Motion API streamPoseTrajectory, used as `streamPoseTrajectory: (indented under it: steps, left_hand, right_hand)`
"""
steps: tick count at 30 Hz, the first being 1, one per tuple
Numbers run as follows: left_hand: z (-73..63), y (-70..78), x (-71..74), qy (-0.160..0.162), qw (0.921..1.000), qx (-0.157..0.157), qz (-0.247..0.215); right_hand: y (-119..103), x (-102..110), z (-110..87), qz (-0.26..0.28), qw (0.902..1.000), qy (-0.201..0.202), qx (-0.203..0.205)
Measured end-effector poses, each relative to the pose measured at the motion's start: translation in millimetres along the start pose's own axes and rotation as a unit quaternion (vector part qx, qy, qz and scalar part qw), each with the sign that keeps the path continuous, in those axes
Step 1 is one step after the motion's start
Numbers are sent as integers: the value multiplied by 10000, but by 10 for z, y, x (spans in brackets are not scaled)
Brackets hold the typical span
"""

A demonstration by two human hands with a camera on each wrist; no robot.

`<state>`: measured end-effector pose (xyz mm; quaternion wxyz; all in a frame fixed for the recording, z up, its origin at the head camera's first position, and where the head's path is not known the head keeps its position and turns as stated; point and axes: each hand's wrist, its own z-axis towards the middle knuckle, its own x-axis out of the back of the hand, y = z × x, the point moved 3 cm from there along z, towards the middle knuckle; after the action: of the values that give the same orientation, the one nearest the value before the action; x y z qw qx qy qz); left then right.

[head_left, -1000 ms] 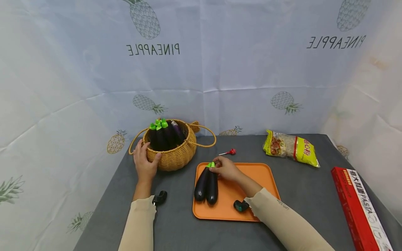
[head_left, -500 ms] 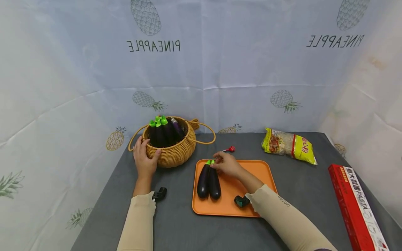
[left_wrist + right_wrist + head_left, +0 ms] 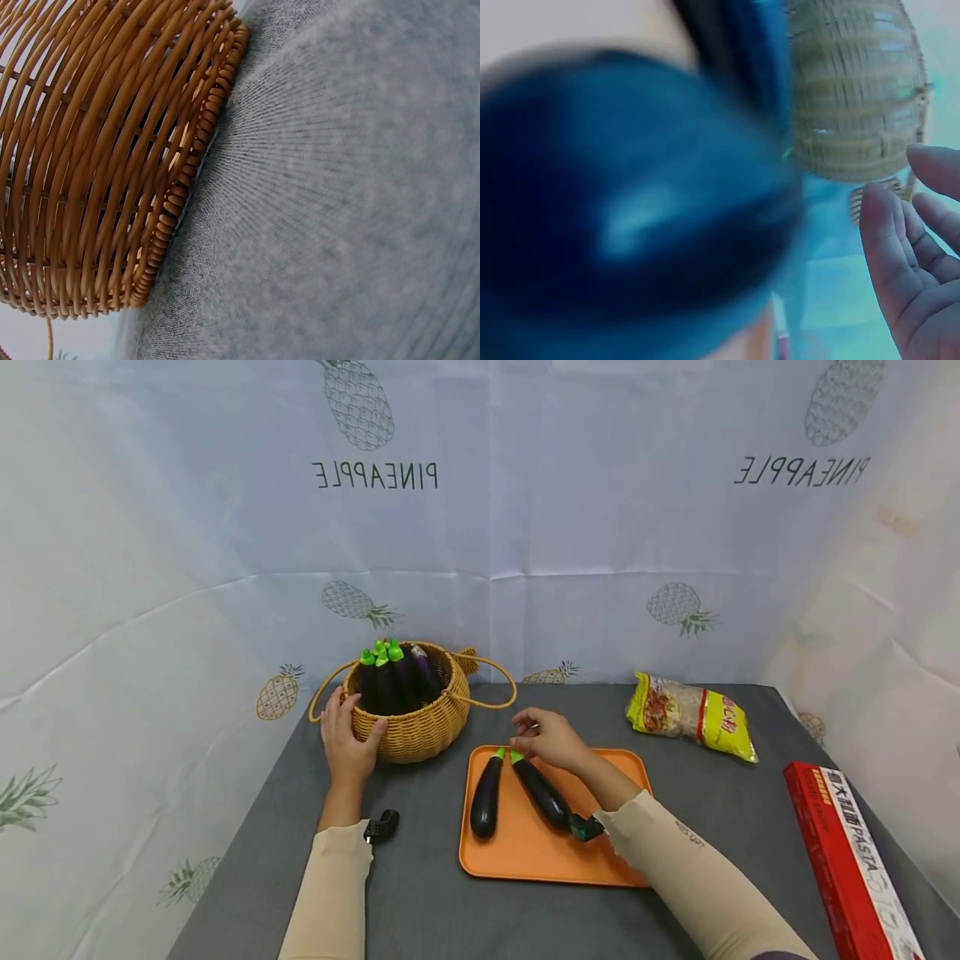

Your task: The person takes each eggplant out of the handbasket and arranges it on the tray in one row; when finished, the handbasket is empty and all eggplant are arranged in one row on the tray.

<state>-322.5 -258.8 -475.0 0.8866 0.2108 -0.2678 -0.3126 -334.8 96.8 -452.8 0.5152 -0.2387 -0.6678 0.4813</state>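
My left hand [image 3: 349,747] grips the near left side of a wicker basket [image 3: 420,735], fingers at the rim and thumb on the front wall. Several dark eggplants with green stems [image 3: 397,681] stand in the basket. On the orange tray [image 3: 517,860] lie a left eggplant [image 3: 485,802] and a right eggplant [image 3: 545,797], stems pointing away. My right hand [image 3: 553,742] hovers by the right eggplant's stem. In the right wrist view, its thumb and fingers are apart with nothing between them, and an eggplant [image 3: 630,202] fills the near side, blurred. The left wrist view shows only basket and cloth.
A yellow noodle bag [image 3: 692,716] lies at the back right. A red pasta box [image 3: 855,860] lies along the right edge. The basket's handle [image 3: 491,675] sticks out towards the right. A printed curtain [image 3: 570,527] stands behind the grey-clothed table.
My right hand has let go of the right eggplant's stem and risen slightly away. That eggplant has swung its thick end to the right, apart from the other. My left hand stays put.
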Motion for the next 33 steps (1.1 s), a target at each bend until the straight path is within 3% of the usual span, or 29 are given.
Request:
streamPoseTrajectory:
  steps: [4,8,20,25,33]
  left_hand:
    - [2,-19,-1,-33,10000,44,80]
    - [2,-47,3,-18,10000,22,84]
    - [-21,-41,3,40,10000,-74,32]
    - [-50,-31,14,8,10000,-8,33]
    - [-34,-61,-21,-22,9999,-86,98]
  right_hand:
    - [-242,48,149,-148,9994,73,312]
    - [-573,41,434,-448,9967,-39,670]
    - [-1337,-302,1557,-1659,9727,-265,1599]
    - [-1408,-465,1857,-2070,9619,-289,1761]
    - [-1192,-501,2224,-2372,9563,-431,1653]
